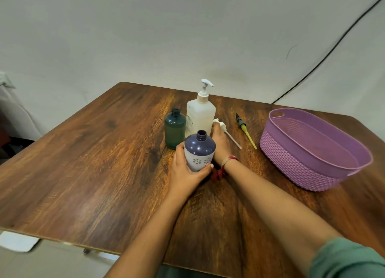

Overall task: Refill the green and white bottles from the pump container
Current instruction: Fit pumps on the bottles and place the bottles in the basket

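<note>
My left hand [187,169] grips the white bottle with a dark blue top [199,150], which stands upright and uncapped on the wooden table [93,163]. Just behind it stands the uncapped green bottle [175,130]. The large translucent pump container [200,115] stands next to that, its pump fitted. My right hand [220,144] reaches past the white bottle, and its fingertips are at a loose white pump head [221,125] lying on the table. The bottle hides part of this hand, so its grip is unclear.
A loose pump with a dark cap and a yellow tube [245,130] lies to the right of the white pump head. A purple woven-look basket [300,165] stands empty at the table's right. A black cable [333,48] runs down the wall behind.
</note>
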